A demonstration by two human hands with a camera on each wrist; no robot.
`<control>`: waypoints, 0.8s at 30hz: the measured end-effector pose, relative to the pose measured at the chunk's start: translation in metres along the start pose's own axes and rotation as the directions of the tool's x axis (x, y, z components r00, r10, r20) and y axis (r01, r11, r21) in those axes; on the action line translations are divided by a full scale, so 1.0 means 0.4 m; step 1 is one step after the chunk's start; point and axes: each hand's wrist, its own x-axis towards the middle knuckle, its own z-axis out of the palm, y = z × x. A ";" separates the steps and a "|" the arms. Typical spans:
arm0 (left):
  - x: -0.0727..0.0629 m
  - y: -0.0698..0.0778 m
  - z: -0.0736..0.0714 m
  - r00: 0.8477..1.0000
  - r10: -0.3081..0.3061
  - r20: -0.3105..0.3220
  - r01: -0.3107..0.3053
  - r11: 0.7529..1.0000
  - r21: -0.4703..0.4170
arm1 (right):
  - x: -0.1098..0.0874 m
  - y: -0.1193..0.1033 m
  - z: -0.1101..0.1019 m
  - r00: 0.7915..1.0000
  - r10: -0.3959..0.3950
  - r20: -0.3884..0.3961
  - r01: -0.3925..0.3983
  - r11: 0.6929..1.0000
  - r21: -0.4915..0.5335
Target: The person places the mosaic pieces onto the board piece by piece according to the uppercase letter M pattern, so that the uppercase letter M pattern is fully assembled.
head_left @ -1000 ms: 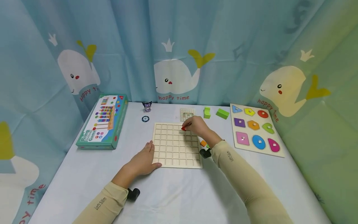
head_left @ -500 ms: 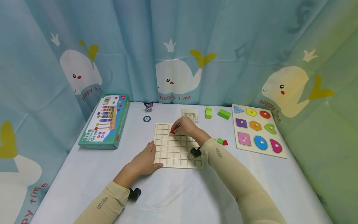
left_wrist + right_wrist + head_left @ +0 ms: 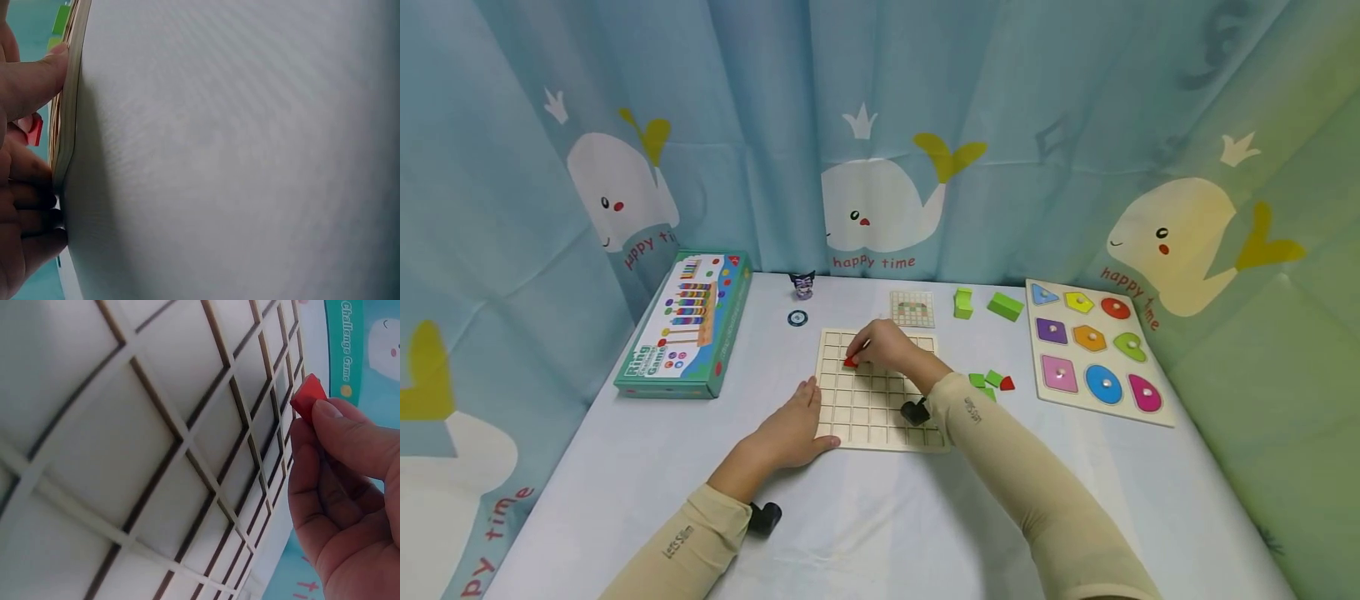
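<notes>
A pale wooden grid board point(image 3: 880, 425) lies on the white table in front of me. My left hand point(image 3: 790, 427) rests against its left side, fingers straight along the edge and the thumb at the near corner; the left wrist view shows that thumb point(image 3: 40, 78) on the board's rim. Over the far-left squares, my right hand point(image 3: 887, 346) pinches a small red triangular block point(image 3: 850, 362) between thumb and fingers. Seen from the right wrist, the red block point(image 3: 309, 397) is tilted close over the grid, with the other fingers curled below.
Right of the board lie several small green pieces point(image 3: 977, 380) and a red triangle point(image 3: 1007, 383). Behind it are a pattern card point(image 3: 912, 309), two green blocks point(image 3: 1005, 307), a figurine point(image 3: 802, 286) and a round chip point(image 3: 797, 317). A shape puzzle point(image 3: 1082, 367) and a game box point(image 3: 681, 325) flank it.
My right hand has carried the red block leftward and slightly nearer across the grid, uncovering the loose pieces at right. My left hand stays at the board's edge.
</notes>
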 end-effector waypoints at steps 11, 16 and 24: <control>0.001 0.002 -0.002 1.000 0.001 0.013 -0.001 1.000 0.003 | 0.011 -0.006 0.026 0.999 0.015 0.035 -0.014 0.999 -0.039; 0.001 0.003 -0.001 1.000 0.002 0.020 -0.002 1.000 -0.003 | 0.016 -0.002 0.035 0.999 -0.004 0.040 0.007 0.996 -0.093; -0.002 0.003 -0.004 1.000 0.005 0.016 -0.005 1.000 -0.007 | 0.019 -0.006 0.041 0.999 -0.006 0.041 0.010 0.995 -0.102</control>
